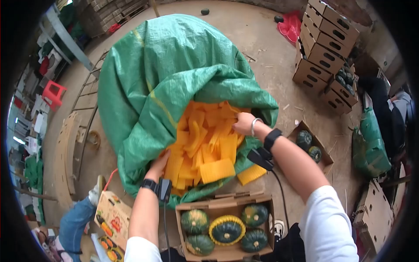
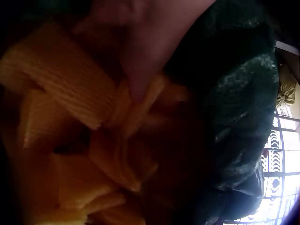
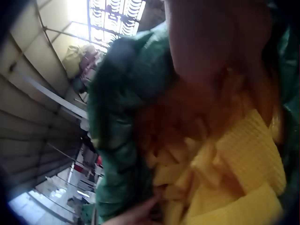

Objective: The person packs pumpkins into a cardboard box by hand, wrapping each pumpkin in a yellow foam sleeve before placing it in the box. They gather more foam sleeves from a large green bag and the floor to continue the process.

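A big green woven sack gapes toward me, full of flattened yellow foam net sleeves. My right hand reaches into the far right of the pile, its fingers pinching a foam sleeve. In the right wrist view that hand is dark above the ribbed sleeves. At the near left lip of the sack is my left hand, partly hidden among the sleeves. Its thumb points down against folded sleeves in the left wrist view; I cannot tell whether it grips them.
Before me an open carton holds several green squashes, the middle squash ringed by a yellow sleeve. One loose sleeve lies beside the sack. Stacked cartons stand at right; a smaller box holds squashes. Someone's jeans-clad leg is at left.
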